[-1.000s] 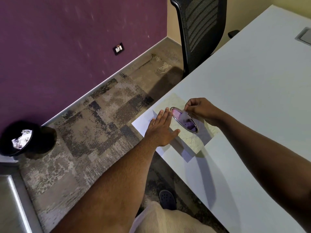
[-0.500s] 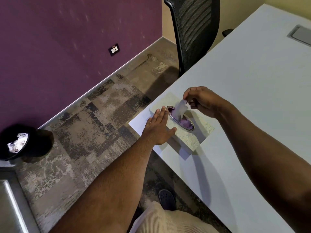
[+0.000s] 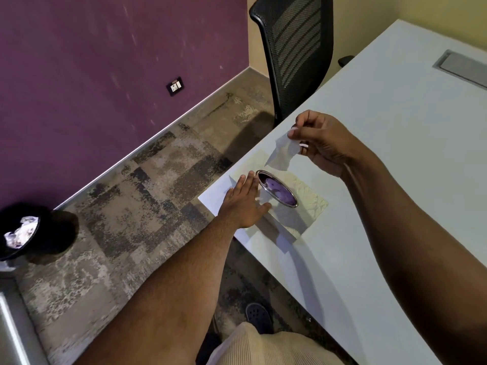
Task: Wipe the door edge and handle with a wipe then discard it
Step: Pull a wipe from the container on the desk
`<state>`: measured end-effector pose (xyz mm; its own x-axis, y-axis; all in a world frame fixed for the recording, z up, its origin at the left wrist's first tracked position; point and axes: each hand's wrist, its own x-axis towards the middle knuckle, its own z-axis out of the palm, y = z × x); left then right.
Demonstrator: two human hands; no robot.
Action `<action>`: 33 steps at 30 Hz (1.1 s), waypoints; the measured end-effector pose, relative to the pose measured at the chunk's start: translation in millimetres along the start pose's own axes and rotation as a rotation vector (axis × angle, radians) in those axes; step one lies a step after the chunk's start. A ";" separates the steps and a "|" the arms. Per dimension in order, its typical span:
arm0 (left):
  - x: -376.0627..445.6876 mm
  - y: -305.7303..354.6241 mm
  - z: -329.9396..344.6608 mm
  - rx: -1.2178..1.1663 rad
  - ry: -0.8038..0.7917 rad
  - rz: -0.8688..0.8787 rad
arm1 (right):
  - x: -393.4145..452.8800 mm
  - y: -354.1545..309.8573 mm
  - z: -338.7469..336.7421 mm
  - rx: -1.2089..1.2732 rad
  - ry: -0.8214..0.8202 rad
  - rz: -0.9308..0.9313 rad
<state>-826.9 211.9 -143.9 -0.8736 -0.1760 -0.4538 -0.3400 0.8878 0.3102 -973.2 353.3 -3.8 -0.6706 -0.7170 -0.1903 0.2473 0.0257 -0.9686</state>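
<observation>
Above the counter [image 3: 395, 127], the right hand [image 3: 324, 143] pinches a white wipe [image 3: 283, 152] between thumb and fingertips, holding it in the air so that it hangs crumpled just over a tissue box [image 3: 303, 196]. Its other fingers are curled. The box lies flat at the near corner of the counter, cream with an embossed pattern, and has an oval, metal-rimmed opening [image 3: 276, 189] on top. The left hand [image 3: 243, 204] lies flat on the box beside that opening, fingers straight and together, pressing down. Both bare forearms reach in from below. Past the counter's edge stands a black mesh chair [image 3: 297, 48]. Patchy grey-brown carpet [image 3: 131, 206] covers the floor, meeting a purple wall [image 3: 92, 75] with a small socket [image 3: 175, 86]. A black bin [image 3: 23, 233] sits on the carpet at far left, well apart from the counter, with crumpled white paper inside.
</observation>
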 end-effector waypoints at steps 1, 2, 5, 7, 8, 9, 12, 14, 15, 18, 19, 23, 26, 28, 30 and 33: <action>-0.3 0.0 -4.0 -0.019 -0.007 -0.001 | -3.1 -2.0 2.1 -0.006 -0.014 -0.004; -1.8 0.0 -9.0 -0.061 -0.010 -0.004 | -6.1 -4.7 5.0 -0.008 -0.024 -0.006; -19.1 -0.8 -23.2 -0.354 0.055 -0.018 | -15.1 -15.1 18.4 -0.011 -0.054 -0.011; -42.4 -1.3 -31.7 -0.577 0.165 -0.021 | -19.9 -22.0 31.1 -0.033 -0.088 -0.015; -55.9 -2.3 -35.6 -0.664 0.226 -0.026 | -22.0 -24.9 39.1 -0.046 -0.114 -0.018; -70.1 -3.4 -39.7 -0.743 0.282 -0.040 | -23.8 -26.5 47.7 -0.056 -0.144 -0.021; -111.6 -7.6 -51.2 -1.077 0.417 -0.097 | -28.3 -25.5 77.6 -0.028 -0.264 -0.006; -138.9 -10.9 -56.9 -1.267 0.466 -0.137 | -30.1 -20.8 101.3 -0.002 -0.353 0.017; -151.4 -14.2 -57.6 -1.307 0.494 -0.148 | -30.5 -17.9 114.1 0.004 -0.393 0.031; -188.0 -26.7 -58.9 -1.341 0.604 -0.177 | -32.7 -8.8 154.3 0.014 -0.495 0.095; -199.4 -31.9 -58.9 -1.316 0.647 -0.201 | -33.2 -5.5 167.6 0.015 -0.527 0.119; -246.2 -57.4 -54.3 -1.312 0.826 -0.361 | -33.9 7.3 222.5 -0.032 -0.604 0.197; -285.1 -80.3 -48.2 -1.362 0.929 -0.489 | -36.1 16.2 265.1 -0.066 -0.628 0.213; -314.1 -94.1 -42.3 -1.403 0.987 -0.556 | -40.1 28.3 296.4 -0.074 -0.677 0.237; -340.0 -105.3 -36.1 -1.445 1.052 -0.620 | -46.7 43.5 325.8 -0.117 -0.763 0.254; -387.4 -125.9 -23.3 -1.506 1.176 -0.723 | -68.2 65.0 382.6 -0.219 -0.937 0.325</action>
<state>-453.8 158.4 12.3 -0.0230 -0.9436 -0.3302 -0.0772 -0.3276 0.9417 -643.8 137.4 7.5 0.2480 -0.9077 -0.3384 0.1231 0.3760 -0.9184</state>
